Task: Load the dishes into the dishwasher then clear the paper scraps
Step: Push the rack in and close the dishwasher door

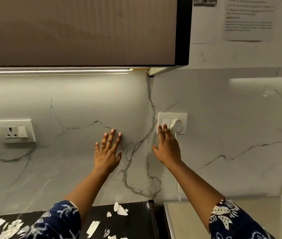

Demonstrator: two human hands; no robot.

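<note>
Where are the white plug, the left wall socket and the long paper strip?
white plug (175, 125): head view, rounded body.
left wall socket (15, 131): head view, plate centre.
long paper strip (93, 228): head view, its middle.

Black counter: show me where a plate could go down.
Bare black counter shows between the crumpled scraps and its right edge. The pale surface right of it looks bare too. Left of the paper strip it is crowded with torn paper, partly hidden by the left sleeve.
</note>
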